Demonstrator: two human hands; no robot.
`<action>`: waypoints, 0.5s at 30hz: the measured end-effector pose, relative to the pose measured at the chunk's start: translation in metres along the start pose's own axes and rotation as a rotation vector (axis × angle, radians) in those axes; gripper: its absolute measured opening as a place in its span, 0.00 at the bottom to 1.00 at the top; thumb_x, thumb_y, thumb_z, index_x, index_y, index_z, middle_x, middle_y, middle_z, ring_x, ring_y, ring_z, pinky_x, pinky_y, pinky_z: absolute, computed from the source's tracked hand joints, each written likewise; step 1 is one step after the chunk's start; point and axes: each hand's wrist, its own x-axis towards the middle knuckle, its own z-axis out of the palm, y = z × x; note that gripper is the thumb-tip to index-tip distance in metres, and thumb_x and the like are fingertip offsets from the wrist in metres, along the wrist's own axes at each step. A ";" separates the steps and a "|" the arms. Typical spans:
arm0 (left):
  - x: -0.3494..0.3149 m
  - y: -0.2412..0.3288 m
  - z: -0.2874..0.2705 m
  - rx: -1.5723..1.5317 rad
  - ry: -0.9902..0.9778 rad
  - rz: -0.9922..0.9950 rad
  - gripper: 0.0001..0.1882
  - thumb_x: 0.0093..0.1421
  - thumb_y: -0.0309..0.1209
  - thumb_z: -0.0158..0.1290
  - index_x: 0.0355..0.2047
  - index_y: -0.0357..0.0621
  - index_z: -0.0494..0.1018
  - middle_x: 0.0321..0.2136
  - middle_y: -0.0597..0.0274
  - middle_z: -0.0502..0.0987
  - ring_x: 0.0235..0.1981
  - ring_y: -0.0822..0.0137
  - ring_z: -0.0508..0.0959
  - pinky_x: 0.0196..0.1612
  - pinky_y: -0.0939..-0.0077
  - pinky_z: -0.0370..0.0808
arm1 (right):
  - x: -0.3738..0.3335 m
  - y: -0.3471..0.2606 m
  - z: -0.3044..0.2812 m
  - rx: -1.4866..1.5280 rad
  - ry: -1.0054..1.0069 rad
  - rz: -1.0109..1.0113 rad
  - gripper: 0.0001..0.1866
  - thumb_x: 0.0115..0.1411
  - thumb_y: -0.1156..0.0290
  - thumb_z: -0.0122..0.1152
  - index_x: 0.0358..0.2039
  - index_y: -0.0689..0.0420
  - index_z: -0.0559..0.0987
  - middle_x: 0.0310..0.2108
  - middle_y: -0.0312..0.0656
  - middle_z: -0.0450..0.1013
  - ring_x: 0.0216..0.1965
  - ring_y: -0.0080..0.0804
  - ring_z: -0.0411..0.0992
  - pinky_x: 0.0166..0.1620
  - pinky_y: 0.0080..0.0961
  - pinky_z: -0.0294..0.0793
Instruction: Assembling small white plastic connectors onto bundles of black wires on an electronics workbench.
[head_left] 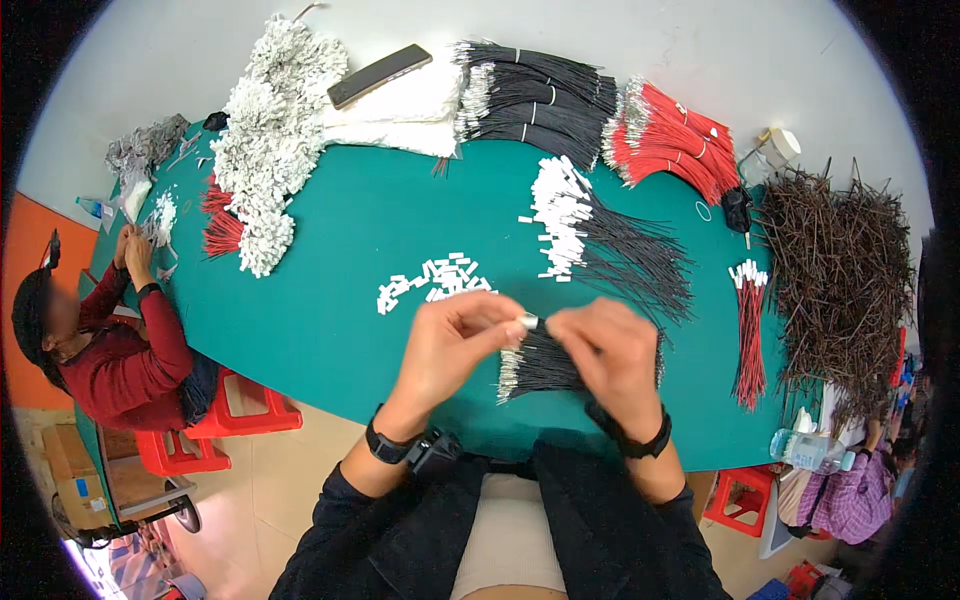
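Observation:
My left hand pinches a small white connector housing between thumb and fingertips. Opposite it, my right hand is closed on a thin black wire, whose end meets the housing; how deep it sits inside cannot be made out. Beneath both hands lies a bundle of black wires with pale metal-looking tips toward the left. Just beyond my left hand are scattered loose white housings. Farther off, black wires fan out with white housings on their left ends.
The green table carries a heap of white connectors, black wire bundles, red bundles and a brown wire pile. A red-wire bunch and plastic bottle lie right. Another person sits left.

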 end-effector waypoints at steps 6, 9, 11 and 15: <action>-0.002 0.001 -0.060 0.773 0.134 0.175 0.10 0.56 0.23 0.65 0.39 0.35 0.80 0.33 0.57 0.84 0.33 0.64 0.82 0.39 0.70 0.79 | 0.028 0.049 -0.012 -0.458 0.008 -0.045 0.08 0.53 0.75 0.69 0.34 0.62 0.82 0.36 0.47 0.78 0.40 0.48 0.75 0.41 0.41 0.74; -0.019 -0.015 -0.070 1.050 0.134 0.148 0.11 0.52 0.24 0.66 0.37 0.37 0.80 0.32 0.56 0.81 0.33 0.58 0.81 0.38 0.67 0.78 | -0.002 0.050 -0.007 -0.162 -0.221 0.101 0.08 0.53 0.73 0.70 0.32 0.62 0.82 0.35 0.46 0.77 0.40 0.48 0.74 0.41 0.41 0.74; -0.027 -0.024 -0.073 1.114 0.140 0.109 0.12 0.50 0.23 0.67 0.35 0.38 0.80 0.32 0.55 0.81 0.33 0.57 0.80 0.38 0.67 0.78 | -0.014 0.035 -0.001 -0.129 -0.306 0.148 0.08 0.53 0.73 0.70 0.31 0.62 0.81 0.34 0.46 0.76 0.39 0.48 0.74 0.41 0.41 0.75; -0.030 -0.034 -0.076 1.186 0.134 0.165 0.13 0.48 0.24 0.69 0.34 0.38 0.80 0.34 0.56 0.80 0.37 0.55 0.80 0.41 0.64 0.77 | -0.024 0.023 0.016 -0.127 -0.424 0.199 0.06 0.53 0.74 0.70 0.29 0.61 0.80 0.30 0.44 0.73 0.37 0.47 0.73 0.39 0.41 0.74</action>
